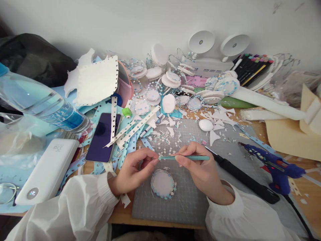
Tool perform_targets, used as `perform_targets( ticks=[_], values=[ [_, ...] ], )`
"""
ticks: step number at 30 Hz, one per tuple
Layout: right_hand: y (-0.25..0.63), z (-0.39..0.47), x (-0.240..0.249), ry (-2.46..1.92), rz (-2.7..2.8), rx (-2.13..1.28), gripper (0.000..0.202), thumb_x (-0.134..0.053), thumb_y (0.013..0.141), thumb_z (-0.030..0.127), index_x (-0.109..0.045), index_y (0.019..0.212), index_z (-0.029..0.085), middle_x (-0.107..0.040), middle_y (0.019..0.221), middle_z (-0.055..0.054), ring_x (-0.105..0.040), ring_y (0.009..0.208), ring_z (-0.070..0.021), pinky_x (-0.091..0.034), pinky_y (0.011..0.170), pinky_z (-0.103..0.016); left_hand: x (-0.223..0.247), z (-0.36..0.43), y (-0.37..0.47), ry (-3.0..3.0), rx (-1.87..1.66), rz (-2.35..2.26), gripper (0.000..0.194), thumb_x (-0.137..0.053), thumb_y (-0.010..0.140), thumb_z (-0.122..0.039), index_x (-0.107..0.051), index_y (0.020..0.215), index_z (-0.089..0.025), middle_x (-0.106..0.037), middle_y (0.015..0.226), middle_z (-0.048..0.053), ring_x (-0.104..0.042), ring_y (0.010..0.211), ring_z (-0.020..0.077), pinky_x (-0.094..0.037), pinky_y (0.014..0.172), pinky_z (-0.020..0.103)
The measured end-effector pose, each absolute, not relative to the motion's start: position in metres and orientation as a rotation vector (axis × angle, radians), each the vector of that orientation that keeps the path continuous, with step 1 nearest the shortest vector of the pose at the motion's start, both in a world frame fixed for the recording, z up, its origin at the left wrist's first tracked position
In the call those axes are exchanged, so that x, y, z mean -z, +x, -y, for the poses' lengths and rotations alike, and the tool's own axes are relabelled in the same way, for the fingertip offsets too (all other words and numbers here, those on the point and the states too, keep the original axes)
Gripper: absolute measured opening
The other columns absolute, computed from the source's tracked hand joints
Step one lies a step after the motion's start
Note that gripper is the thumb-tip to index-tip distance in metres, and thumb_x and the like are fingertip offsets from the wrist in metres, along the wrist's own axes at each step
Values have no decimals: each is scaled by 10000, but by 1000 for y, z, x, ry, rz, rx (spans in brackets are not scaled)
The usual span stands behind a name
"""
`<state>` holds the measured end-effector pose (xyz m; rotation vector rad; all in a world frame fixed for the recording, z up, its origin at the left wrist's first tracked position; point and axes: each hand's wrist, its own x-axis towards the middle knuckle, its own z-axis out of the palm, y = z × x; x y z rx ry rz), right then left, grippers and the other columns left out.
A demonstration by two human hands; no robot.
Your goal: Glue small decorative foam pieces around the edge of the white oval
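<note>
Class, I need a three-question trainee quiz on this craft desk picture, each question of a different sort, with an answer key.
1. True or false: the right hand holds a thin teal tool.
2. What lies on the grey cutting mat just below both hands? A) a round white disc edged with blue bits B) a pair of scissors C) a phone
3. Fill in: the blue glue gun lies to the ___ of the right hand.

Key
1. True; the left hand pinches at the tool's tip.
2. A, the disc.
3. Right.
</note>
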<state>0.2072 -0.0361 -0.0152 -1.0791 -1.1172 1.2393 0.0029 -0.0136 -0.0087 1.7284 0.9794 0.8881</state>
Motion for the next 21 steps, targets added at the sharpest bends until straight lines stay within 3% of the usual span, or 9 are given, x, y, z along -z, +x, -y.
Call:
perform_targets(
  ticks=[6, 11, 15, 18, 21],
  values=[
    [203, 30, 8, -1089, 954, -1454, 299, -757, 714, 315, -495, 617, 208, -533, 548, 49, -479, 508, -97, -414, 510, -249, 7, 14, 3, 1770, -900, -967, 108, -551, 850, -209, -620, 791, -151, -579, 633, 16, -458, 533, 106, -379, 504, 220],
    [204, 25, 9, -1101, 952, -1430, 309, -762, 702, 327, -490, 618, 207, -536, 554, 51, -497, 500, -93, -429, 491, -236, 12, 12, 2, 1684, -938, -977, 131, -559, 852, -234, -641, 807, -142, -580, 626, 19, -488, 555, 117, -396, 524, 225],
    [204, 28, 5, -1114, 1153, -1070, 208, -743, 749, 252, -550, 677, 220, -648, 686, 12, -654, 671, -153, -530, 610, -287, 11, 9, 2, 1584, -944, -964, 198, -592, 862, -297, -702, 830, -136, -675, 698, 61, -560, 612, 145, -432, 559, 239],
    [197, 37, -6, -1078, 1425, -649, 159, -700, 778, 122, -593, 755, 238, -698, 780, -17, -694, 761, -181, -555, 667, -321, 8, 8, 1, 1475, -905, -892, 250, -617, 858, -358, -740, 823, -144, -728, 802, 89, -627, 736, 187, -478, 665, 273],
    [185, 46, -14, -915, 1815, -177, 227, -652, 790, 41, -632, 879, 249, -734, 847, -48, -680, 709, -171, -549, 616, -324, 10, 9, 0, 1339, -852, -794, 336, -636, 836, -458, -732, 744, -150, -661, 645, 44, -574, 629, 161, -435, 601, 264]
  ],
)
